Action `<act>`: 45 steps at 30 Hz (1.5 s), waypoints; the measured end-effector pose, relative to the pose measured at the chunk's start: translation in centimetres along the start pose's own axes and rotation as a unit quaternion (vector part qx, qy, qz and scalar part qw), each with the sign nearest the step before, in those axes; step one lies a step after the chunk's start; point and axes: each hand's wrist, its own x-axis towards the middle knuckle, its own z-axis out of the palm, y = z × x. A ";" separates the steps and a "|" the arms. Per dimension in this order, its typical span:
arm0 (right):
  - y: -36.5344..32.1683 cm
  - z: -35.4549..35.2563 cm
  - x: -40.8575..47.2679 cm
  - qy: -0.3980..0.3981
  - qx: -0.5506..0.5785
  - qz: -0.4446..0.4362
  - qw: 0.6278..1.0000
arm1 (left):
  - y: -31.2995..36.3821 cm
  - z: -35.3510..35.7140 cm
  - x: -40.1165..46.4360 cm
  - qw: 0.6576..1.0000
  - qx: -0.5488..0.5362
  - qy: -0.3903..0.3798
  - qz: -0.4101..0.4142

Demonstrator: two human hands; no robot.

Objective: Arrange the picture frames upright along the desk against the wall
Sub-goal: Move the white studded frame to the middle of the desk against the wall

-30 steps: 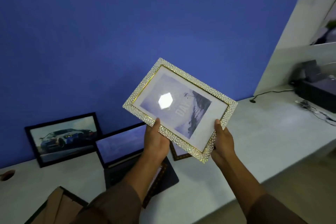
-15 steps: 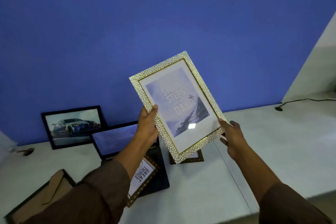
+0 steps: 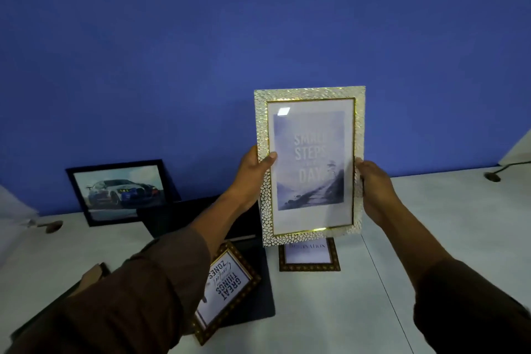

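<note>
Both hands grip the pebbled white-gold frame (image 3: 310,164) upright, above the desk (image 3: 431,238): my left hand (image 3: 253,172) on its left edge, right hand (image 3: 373,190) on its right edge.

We see the white pebbled frame (image 3: 309,165) upright in portrait above the table (image 3: 431,238); the car frame (image 3: 120,192) leans on the wall, two brown frames (image 3: 227,290) (image 3: 309,255) lie flat.

- frames: 5 — white pebbled (image 3: 310,164), car photo (image 3: 120,191), black (image 3: 184,217), two brown (image 3: 227,290) (image 3: 309,257)
- hands: 2 (image 3: 253,172) (image 3: 373,184)
- cable: 1 (image 3: 500,172)
</note>
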 end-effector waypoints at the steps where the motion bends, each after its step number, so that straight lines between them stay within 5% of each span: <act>1: 0.3 0.5 1.2 0.005 0.018 0.010 1.000 | 0.0 0.0 0.7 1.000 0.020 -0.004 0.002; 8: 1.4 3.8 8.2 0.013 0.034 -0.016 0.999 | -2.2 0.7 7.8 0.983 0.178 0.042 -0.006; 13: 3.2 4.6 13.6 -0.005 0.020 -0.038 0.999 | -5.5 1.6 12.3 0.959 0.249 0.092 -0.103; 19: 6.0 5.5 18.8 -0.043 0.006 -0.051 0.998 | -8.0 2.3 15.6 0.946 0.240 0.121 -0.183; 30: 8.9 5.9 22.9 -0.116 -0.123 -0.117 0.979 | -14.5 0.6 19.6 0.954 0.179 0.156 -0.183; 45: 11.4 4.6 24.2 -0.117 -0.156 -0.135 0.971 | -15.9 1.8 20.1 0.941 0.188 0.144 -0.243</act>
